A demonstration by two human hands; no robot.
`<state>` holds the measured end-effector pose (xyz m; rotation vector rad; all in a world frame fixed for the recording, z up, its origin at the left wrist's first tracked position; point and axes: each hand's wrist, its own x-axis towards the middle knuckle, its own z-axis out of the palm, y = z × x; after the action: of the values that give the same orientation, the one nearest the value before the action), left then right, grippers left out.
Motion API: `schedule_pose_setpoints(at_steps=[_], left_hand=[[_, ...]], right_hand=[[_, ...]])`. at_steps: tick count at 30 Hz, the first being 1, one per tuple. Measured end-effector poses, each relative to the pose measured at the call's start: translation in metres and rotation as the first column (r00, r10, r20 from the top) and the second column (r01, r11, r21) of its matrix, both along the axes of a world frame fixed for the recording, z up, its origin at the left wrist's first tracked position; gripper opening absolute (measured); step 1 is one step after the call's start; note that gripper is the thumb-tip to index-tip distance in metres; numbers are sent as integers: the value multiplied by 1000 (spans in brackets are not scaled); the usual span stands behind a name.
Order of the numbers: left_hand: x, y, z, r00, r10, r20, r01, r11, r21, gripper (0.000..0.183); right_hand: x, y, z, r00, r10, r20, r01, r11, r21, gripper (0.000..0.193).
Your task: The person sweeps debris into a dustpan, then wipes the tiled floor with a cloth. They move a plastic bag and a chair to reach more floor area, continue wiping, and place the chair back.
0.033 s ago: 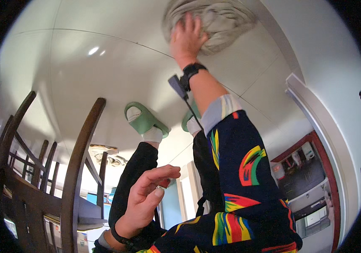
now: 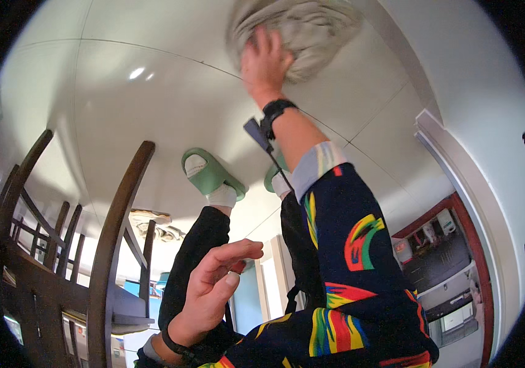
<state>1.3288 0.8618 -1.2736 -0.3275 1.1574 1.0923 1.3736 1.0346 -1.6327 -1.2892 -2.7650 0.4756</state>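
My right hand (image 2: 266, 69) lies on a bunched, grey-beige cloth (image 2: 318, 43) on the floor at the far side. Its fingers are stretched out and slightly apart, pressing on the cloth's near left part; both are blurred by motion. My left hand (image 2: 208, 287) hovers above my left leg, loosely curled, with a gap between thumb and fingers. Nothing shows in it, though part of the palm is hidden. A dark band with a hanging grey tab (image 2: 257, 134) is around my right wrist.
Pale, glossy floor tiles (image 2: 152, 92) surround my feet in green slippers (image 2: 211, 175). Dark wooden chairs (image 2: 121, 214) stand close on the left. A wall with a white door frame (image 2: 459, 153) runs along the right. Another crumpled beige cloth (image 2: 158, 226) lies behind my left foot.
My right hand and the cloth under it have shifted a little to the left and away from me. My left hand has stayed in place.
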Motion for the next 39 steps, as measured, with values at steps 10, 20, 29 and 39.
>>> schedule_pose_setpoints(at_steps=[10,20,29,39], left_hand=[[41,-23,-3,995,35,-91,-40,997,-60,29],[55,-72,52,959,-93,-267,71,993,-92,28],[2,-150,217,758,-371,-537,167,906,-389,40],[7,-225,302,636,-99,-766,-350,847,-400,32]], right_hand=[[120,-84,71,609,792,37,-530,441,-724,22],[83,-5,221,987,15,157,123,553,-824,35],[93,22,342,964,154,219,33,744,-667,38],[193,56,426,945,244,220,-19,709,-705,37]])
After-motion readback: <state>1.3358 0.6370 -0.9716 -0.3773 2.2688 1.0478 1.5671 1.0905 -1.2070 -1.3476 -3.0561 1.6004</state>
